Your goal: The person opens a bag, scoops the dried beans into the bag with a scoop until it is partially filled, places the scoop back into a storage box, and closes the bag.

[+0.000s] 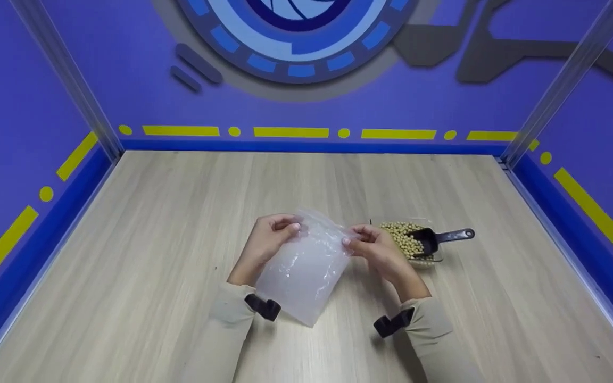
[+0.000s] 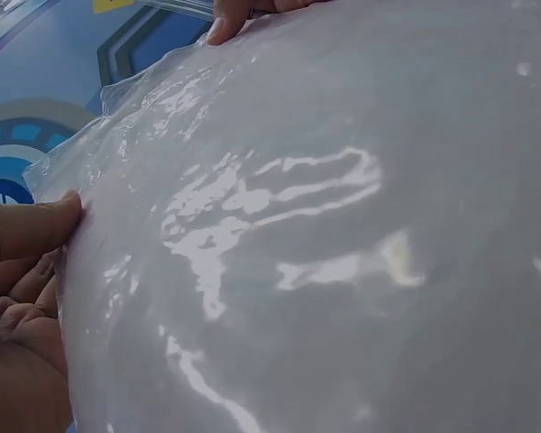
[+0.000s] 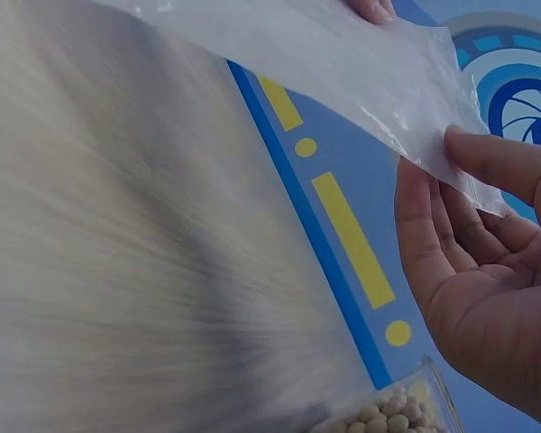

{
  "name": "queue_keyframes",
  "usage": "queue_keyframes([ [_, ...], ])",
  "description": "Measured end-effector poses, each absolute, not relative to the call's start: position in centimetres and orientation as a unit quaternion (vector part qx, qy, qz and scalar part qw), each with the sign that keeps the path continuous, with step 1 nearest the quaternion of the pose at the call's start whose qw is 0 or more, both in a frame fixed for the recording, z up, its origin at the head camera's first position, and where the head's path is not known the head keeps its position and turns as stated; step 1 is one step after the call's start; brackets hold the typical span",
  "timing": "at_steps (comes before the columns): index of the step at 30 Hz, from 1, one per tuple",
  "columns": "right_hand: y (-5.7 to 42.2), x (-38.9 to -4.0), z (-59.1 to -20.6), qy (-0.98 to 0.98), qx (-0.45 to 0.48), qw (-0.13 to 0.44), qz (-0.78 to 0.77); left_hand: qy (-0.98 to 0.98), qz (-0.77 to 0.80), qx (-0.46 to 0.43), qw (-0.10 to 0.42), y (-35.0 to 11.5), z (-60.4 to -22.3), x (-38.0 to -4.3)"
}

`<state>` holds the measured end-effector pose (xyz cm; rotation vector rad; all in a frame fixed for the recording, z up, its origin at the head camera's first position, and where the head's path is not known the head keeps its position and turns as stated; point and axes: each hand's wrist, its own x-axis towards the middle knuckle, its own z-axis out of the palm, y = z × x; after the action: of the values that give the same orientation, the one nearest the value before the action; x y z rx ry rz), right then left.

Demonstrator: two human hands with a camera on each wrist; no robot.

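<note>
A translucent plastic bag (image 1: 304, 266) is stretched between both hands in the head view, its top edge away from the person. My left hand (image 1: 272, 239) pinches the bag's upper left edge between thumb and fingers. At the upper right corner, my right hand (image 1: 381, 252) pinches it the same way. Shiny creases cross the bag (image 2: 298, 234) in the left wrist view, where it looks flat. In the right wrist view the right thumb (image 3: 491, 162) lies on the near face of the film, with the fingers behind it.
Just beyond the right hand stands a clear container (image 1: 421, 263) of round, pale yellow beans (image 1: 399, 236). A black scoop (image 1: 431, 242) rests in them, handle pointing right. Blue panels (image 1: 306, 117) enclose the wooden table (image 1: 179, 213) at the back and sides.
</note>
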<state>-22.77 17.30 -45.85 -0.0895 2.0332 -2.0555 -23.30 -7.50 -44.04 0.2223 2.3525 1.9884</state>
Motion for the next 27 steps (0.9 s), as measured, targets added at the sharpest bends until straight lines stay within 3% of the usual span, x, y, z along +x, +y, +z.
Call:
queue_keyframes([
  [13, 18.4, -22.4, -45.4, 0.729, -0.119, 0.184, -0.649, 0.788, 0.601, 0.132, 0.035, -7.6, -43.5, -23.2],
  [19, 18.8, -22.4, -44.9, 0.754, -0.137, 0.185, -0.615, 0.8, 0.573, 0.172, 0.04, -7.5, -43.0, -23.3],
  [27, 19.0, -22.1, -44.9, 0.738, -0.109, 0.186, -0.639, 0.809, 0.552, 0.185, 0.078, -7.0, -42.6, -23.4],
])
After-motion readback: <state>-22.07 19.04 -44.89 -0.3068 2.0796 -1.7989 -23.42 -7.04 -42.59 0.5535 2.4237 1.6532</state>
